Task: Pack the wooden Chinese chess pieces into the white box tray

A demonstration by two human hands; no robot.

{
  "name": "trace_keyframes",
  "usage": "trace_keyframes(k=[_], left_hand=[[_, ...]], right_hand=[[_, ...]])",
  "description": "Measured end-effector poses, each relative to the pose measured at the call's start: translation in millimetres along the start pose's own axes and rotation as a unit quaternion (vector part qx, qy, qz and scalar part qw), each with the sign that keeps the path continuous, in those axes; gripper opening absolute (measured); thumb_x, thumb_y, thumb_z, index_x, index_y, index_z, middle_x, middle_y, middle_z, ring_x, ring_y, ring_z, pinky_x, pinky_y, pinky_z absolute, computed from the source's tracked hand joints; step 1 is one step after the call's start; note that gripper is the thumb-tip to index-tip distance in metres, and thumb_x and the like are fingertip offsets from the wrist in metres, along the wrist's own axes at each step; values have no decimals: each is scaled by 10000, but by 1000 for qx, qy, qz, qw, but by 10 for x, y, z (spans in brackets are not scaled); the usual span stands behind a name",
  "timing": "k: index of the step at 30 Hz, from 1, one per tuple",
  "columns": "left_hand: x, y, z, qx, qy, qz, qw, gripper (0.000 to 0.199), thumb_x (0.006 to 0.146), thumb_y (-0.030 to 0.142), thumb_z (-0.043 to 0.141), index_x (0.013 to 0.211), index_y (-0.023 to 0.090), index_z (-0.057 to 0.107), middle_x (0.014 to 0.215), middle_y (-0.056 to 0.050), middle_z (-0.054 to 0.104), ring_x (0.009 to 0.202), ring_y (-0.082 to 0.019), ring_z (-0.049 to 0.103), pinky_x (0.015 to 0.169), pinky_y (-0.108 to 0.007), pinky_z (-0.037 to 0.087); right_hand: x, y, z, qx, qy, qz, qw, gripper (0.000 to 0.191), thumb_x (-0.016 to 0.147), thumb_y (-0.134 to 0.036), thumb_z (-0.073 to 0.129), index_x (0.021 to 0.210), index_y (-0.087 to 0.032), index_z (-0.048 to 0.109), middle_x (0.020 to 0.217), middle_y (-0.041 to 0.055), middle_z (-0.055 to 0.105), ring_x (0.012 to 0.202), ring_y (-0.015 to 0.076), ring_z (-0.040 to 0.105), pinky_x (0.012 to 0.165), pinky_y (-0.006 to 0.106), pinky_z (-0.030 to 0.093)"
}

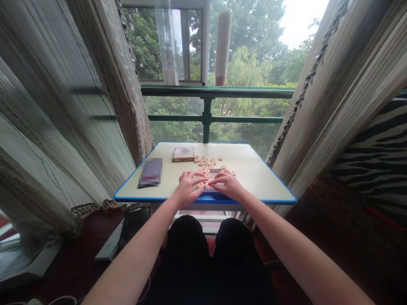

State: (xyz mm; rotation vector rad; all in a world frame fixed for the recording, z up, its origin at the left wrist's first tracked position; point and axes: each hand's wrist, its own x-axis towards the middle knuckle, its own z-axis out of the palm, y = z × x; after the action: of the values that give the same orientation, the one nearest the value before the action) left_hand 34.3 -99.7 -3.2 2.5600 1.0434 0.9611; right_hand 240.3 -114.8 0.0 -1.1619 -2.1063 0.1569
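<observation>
Near the table's front edge lies a shallow white tray (217, 172) with several round pieces (207, 170) with red characters in its left part. My left hand (190, 186) rests at the tray's left side, fingers apart and reaching over the pieces, holding nothing that shows. From the right, my right hand (227, 184) reaches over the tray, its fingertips close together at a piece (207, 185) in the front row. Whether those fingertips grip it is too small to tell. Behind the tray, several loose wooden pieces (205, 161) are scattered.
A flat brown box (183, 154) lies at the back left of the blue-edged table (254, 163). A dark, blurred-out item (150, 173) is on the table's left side. Curtains hang on both sides, and a green railing (219, 92) stands behind the table.
</observation>
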Motion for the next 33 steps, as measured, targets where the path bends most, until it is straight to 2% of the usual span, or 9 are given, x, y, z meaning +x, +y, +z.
trace_keyframes(k=[6,12,16,19,22,24,27,30,33], left_hand=[[6,43,-27,1,-22,10,1000,212,771,278,560,930,300,699,1143,0,574,1078,-247,386,963,-433,261],[11,24,-23,-9,-21,16,1000,199,796,279,531,910,296,693,1135,5,583,1076,-234,401,966,-438,272],[16,-31,4,-33,43,-1,999,211,779,225,530,945,241,659,1075,-16,612,1044,-213,453,963,-408,321],[42,-85,45,-58,108,-49,991,221,759,160,500,930,201,633,1006,-36,628,1017,-206,489,923,-380,385],[81,-127,80,-103,108,-118,982,252,750,166,493,976,176,604,1024,-61,617,990,-210,521,818,-346,457],[100,-136,89,-145,65,-150,976,330,746,229,534,1068,165,562,1107,-80,585,969,-209,548,773,-327,482],[107,-133,88,-172,0,-147,974,627,695,381,630,1251,171,432,1268,-118,473,1028,-226,551,837,-339,477],[106,-136,97,-115,-37,-122,985,977,558,519,712,1368,180,285,1393,-150,325,1207,-299,422,985,-401,382],[115,-151,115,-41,-70,-117,990,1125,476,595,721,1397,160,242,1421,-156,300,1292,-344,287,1069,-450,249]], right_hand=[[10,-27,-23,-8,-4,3,1000,98,758,-270,642,782,-227,726,754,30,626,737,157,553,829,364,364],[8,-54,-57,-4,-24,-3,1000,121,786,-276,609,796,-227,720,766,25,624,741,150,554,857,371,350],[8,-53,-60,17,-11,6,1000,137,792,-281,592,816,-207,705,787,31,635,783,158,564,863,361,360],[9,-55,-63,24,12,24,999,149,789,-276,580,849,-202,693,821,37,645,817,169,561,884,373,358],[6,-43,-69,26,36,42,998,165,785,-283,566,869,-204,685,864,45,648,876,189,549,908,388,356],[1,-19,-69,24,52,58,997,179,781,-293,562,889,-210,678,905,50,645,935,206,532,925,397,352],[-9,24,-51,16,59,90,994,265,760,-322,578,997,-226,646,1042,62,613,1072,240,481,973,426,322],[-20,46,-26,26,25,117,993,529,692,-375,649,1185,-216,540,1267,99,486,1230,276,367,1025,458,270],[-32,40,-26,53,-25,123,991,766,617,-385,712,1299,-194,421,1383,134,356,1299,280,284,1059,451,238]])
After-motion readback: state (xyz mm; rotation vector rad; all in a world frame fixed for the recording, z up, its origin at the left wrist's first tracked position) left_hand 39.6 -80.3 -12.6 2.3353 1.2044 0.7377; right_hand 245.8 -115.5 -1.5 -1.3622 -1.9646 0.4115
